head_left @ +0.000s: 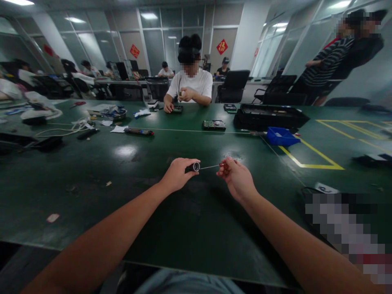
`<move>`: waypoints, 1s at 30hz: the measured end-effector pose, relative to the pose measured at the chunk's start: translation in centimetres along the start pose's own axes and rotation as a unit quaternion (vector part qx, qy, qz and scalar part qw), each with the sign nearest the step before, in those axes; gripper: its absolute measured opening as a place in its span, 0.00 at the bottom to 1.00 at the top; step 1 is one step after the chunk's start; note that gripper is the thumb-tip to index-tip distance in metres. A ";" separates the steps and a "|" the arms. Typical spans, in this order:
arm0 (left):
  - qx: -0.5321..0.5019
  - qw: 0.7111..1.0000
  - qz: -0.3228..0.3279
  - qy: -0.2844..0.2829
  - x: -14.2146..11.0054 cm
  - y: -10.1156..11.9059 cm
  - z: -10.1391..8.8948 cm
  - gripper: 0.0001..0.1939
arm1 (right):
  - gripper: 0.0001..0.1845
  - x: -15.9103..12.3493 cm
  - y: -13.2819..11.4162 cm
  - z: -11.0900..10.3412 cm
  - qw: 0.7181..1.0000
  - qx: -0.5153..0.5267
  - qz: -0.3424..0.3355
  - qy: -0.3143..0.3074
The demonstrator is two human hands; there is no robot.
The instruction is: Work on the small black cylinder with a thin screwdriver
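Above the near middle of the table, my left hand (179,173) is closed around a small black cylinder with a silvery ring at its round end (196,166); whether it is a flashlight or a lens barrel I cannot tell. My right hand (237,175) pinches the reddish handle of a thin screwdriver (211,166). Its metal shaft points left, and the tip lies at the edge of the cylinder's ring. Whether the tip touches it cannot be made out. Fingers of the right hand cover most of the handle.
Across the green table (171,228) a person (190,85) handles a device. Circuit-board drives (214,125), a black tray (269,116) and a blue bin (281,136) lie beyond my hands. A dark tool (139,131) and white cable (69,130) are at left.
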State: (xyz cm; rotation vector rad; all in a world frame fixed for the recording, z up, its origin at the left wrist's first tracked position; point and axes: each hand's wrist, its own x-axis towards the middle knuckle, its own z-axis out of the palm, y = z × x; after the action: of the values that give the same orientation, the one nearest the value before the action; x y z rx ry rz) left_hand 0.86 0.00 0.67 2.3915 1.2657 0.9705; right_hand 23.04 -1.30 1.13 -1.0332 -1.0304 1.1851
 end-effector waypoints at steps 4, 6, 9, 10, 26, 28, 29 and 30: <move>-0.007 1.000 -0.004 -0.009 -0.1 -0.1 0.2 0.20 | 0.16 -0.3 0.1 0.1 0.998 -0.031 -0.054 0.032; -0.011 1.000 -0.001 -0.005 -0.2 -0.1 0.3 0.20 | 0.15 -0.6 -0.1 0.2 0.995 -0.055 -0.076 0.029; -0.016 1.000 -0.002 0.000 -0.2 0.0 0.2 0.20 | 0.15 -0.9 -0.4 0.3 0.990 -0.097 -0.099 0.015; -0.017 1.000 -0.002 0.000 -0.2 0.0 0.2 0.20 | 0.15 -1.0 -0.4 0.3 0.989 -0.106 -0.104 0.013; -0.023 1.000 0.000 -0.003 -0.3 -0.2 0.5 0.19 | 0.17 -2.7 -2.8 0.8 0.938 -0.306 -0.162 0.021; -0.022 1.000 -0.002 -0.004 -0.3 -0.2 0.5 0.20 | 0.18 -2.6 -2.7 0.9 0.942 -0.291 -0.168 0.014; -0.021 1.000 -0.004 -0.006 -0.3 -0.1 0.4 0.19 | 0.18 -2.6 -2.6 0.9 0.944 -0.285 -0.167 0.012; -0.021 1.000 -0.006 -0.007 -0.3 0.0 0.4 0.19 | 0.18 -2.5 -2.5 0.9 0.945 -0.281 -0.164 0.012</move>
State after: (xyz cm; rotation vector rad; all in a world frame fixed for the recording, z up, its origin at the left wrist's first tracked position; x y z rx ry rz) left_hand 0.98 -0.18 0.25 2.3532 1.2416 0.9664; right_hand 22.48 -3.96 3.57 -1.2433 -1.5036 0.6111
